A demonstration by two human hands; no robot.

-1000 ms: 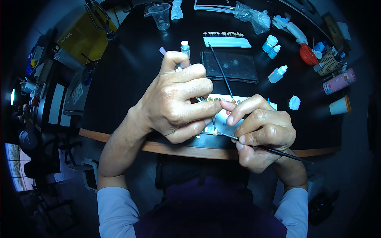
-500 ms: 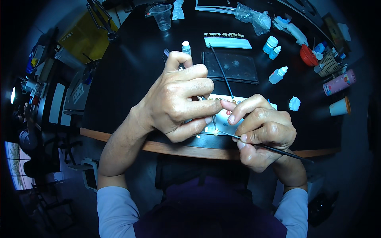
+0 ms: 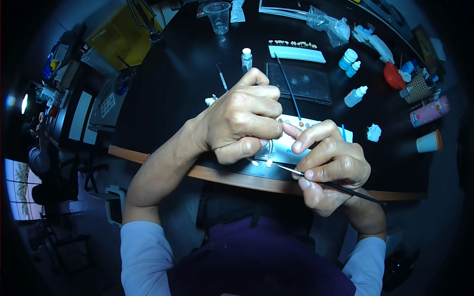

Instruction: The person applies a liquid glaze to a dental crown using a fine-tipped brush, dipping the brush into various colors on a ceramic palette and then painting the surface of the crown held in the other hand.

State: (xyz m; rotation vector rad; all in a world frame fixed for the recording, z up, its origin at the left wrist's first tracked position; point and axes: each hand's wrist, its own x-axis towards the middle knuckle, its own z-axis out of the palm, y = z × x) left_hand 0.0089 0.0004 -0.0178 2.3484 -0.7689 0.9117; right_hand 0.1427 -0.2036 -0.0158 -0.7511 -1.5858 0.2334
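Note:
My left hand (image 3: 247, 116) is closed, knuckles up, around a slim metal tweezers-like tool (image 3: 270, 148). At that tool's lower end sits a small cream tooth-shaped piece (image 3: 269, 163). My right hand (image 3: 338, 165) pinches a fine brush (image 3: 358, 194) with a black handle. Its pale pointed tip lies just right of the piece, slightly apart from it. The two hands meet at the fingertips. Beneath them lies a white palette (image 3: 284, 144) with small coloured dabs, partly covered by my hands. Another small pale piece (image 3: 255, 162) shows beside the tooth-shaped one.
A second brush (image 3: 287, 84) rests across a dark flat case (image 3: 316, 89). Behind stands a white strip holder (image 3: 296, 54) with several tooth-shaped tabs. Small bottles (image 3: 355, 96), a crumpled tissue (image 3: 374, 132) and a paper cup (image 3: 428, 142) are at right; a clear cup (image 3: 218, 19) stands far back.
The brush tip has drawn back to the right from the tooth-shaped piece, which it was at or very near before. The whole view has shifted a little, so the table things appear further right.

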